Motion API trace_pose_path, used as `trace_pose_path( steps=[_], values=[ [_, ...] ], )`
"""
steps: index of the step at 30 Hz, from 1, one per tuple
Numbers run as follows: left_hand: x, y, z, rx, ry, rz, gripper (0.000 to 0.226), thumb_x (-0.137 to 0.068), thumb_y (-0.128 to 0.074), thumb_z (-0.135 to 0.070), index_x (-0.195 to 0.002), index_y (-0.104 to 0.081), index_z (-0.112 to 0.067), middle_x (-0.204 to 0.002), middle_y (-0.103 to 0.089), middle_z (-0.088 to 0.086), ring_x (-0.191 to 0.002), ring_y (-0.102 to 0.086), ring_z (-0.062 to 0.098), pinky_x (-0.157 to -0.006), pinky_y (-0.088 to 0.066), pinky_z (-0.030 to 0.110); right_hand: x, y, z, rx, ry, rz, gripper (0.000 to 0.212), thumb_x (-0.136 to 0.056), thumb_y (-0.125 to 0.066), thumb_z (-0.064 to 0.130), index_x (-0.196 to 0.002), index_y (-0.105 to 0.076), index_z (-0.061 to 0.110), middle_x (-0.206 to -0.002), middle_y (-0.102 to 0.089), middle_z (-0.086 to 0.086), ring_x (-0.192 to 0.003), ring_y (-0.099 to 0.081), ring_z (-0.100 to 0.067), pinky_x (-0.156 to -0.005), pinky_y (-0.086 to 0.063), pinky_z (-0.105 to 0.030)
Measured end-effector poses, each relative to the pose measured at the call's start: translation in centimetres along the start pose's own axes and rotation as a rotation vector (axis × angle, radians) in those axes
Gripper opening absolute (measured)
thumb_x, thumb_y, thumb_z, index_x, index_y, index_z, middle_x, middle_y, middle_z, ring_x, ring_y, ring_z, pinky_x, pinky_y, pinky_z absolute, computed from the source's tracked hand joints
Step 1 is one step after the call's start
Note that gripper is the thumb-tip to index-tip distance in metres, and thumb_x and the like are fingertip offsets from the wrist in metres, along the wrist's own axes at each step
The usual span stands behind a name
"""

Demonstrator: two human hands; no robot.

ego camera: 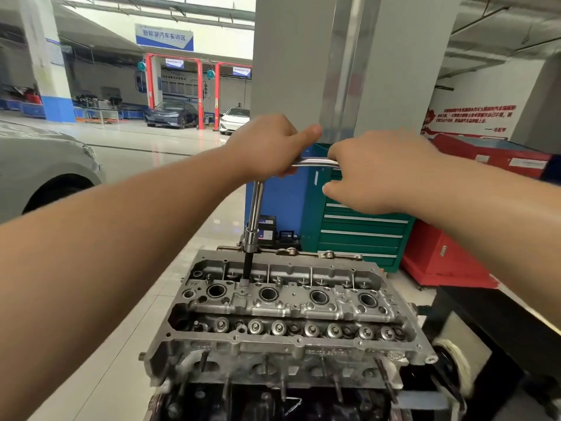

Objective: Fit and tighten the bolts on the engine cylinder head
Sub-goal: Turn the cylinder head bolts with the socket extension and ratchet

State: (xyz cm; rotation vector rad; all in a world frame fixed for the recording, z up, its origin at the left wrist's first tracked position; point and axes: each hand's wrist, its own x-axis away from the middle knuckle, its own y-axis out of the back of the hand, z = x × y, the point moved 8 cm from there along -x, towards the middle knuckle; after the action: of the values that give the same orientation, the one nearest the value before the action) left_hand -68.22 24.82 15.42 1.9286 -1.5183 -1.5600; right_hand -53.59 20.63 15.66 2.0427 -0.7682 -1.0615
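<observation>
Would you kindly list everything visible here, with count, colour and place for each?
cylinder head: one, bare silver metal, centre foreground on the engine.
T-handle wrench: one, chrome with a dark socket end, standing upright in the head's far left side.
tool cabinet: one, green, behind the engine.
red chests: two, right, one low, one farther back.
pillar: one, grey, centre background.
cars: three; dark and white far back, grey at left edge.
left hand: one, gripping the wrench's crossbar over the shaft.
right hand: one, gripping the crossbar's right end.
</observation>
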Motion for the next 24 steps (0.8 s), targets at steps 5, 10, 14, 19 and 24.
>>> trace_pose_path(
  steps=[5,10,14,19,24],
  values=[
    [1.8,1.3,0.1,0.130,-0.125,0.010,0.068,-0.107,-0.044,-0.055,-0.056,-0.067,-0.017,-0.056,-0.068,0.000,-0.051,-0.060,0.011,-0.062,-0.046,0.029,1.7,2.8,1.3,-0.054,0.091,-0.107,0.025,-0.086,-0.049,0.052,-0.095,-0.060,0.032,-0.075,-0.055,0.005,-0.063,-0.052,-0.017,-0.050,-0.032,-0.028],
    [3.2,1.3,-3.0,-0.582,-0.085,-0.260,0.060,-0.109,-0.033,-0.044,-0.058,-0.045,-0.015,-0.059,-0.044,0.010,-0.055,-0.043,0.029,-0.052,-0.030,0.033,-2.6,-2.9,-1.9,-0.067,-0.048,-0.034,0.027,-0.101,-0.044,0.047,-0.114,-0.063,0.033,-0.103,-0.060,-0.001,-0.102,-0.055,-0.029,-0.084,-0.048,-0.044],
    [4.0,0.9,-4.1,-0.707,-0.124,-0.339,0.053,-0.108,-0.039,-0.033,-0.058,-0.027,-0.019,-0.057,-0.029,0.005,-0.059,-0.041,0.029,-0.051,-0.018,0.028,-4.7,-4.9,-2.8,-0.169,-0.208,-0.116,0.047,-0.094,-0.048,0.068,-0.114,-0.064,0.028,-0.114,-0.064,-0.004,-0.107,-0.056,-0.030,-0.083,-0.044,-0.042],
    [2.0,1.2,-1.0,-0.338,-0.145,-0.195,0.058,-0.105,-0.038,-0.044,-0.066,-0.068,-0.013,-0.063,-0.065,0.005,-0.065,-0.062,0.029,-0.063,-0.049,0.037,-1.0,-1.9,-2.1,-0.086,-0.275,-0.074,0.035,-0.095,-0.048,0.055,-0.100,-0.066,0.025,-0.078,-0.056,-0.001,-0.074,-0.057,-0.028,-0.057,-0.037,-0.031],
    [1.7,0.3,-0.4,0.188,-0.212,-0.021,0.051,-0.105,-0.055,-0.038,-0.061,-0.071,-0.019,-0.055,-0.068,-0.006,-0.050,-0.061,0.004,-0.055,-0.046,0.014,6.7,4.0,2.8,0.216,-0.166,-0.330,0.047,-0.087,-0.059,0.048,-0.067,-0.027,0.020,-0.057,-0.025,0.003,-0.047,-0.017,-0.015,-0.049,-0.007,-0.027]
  ],
)
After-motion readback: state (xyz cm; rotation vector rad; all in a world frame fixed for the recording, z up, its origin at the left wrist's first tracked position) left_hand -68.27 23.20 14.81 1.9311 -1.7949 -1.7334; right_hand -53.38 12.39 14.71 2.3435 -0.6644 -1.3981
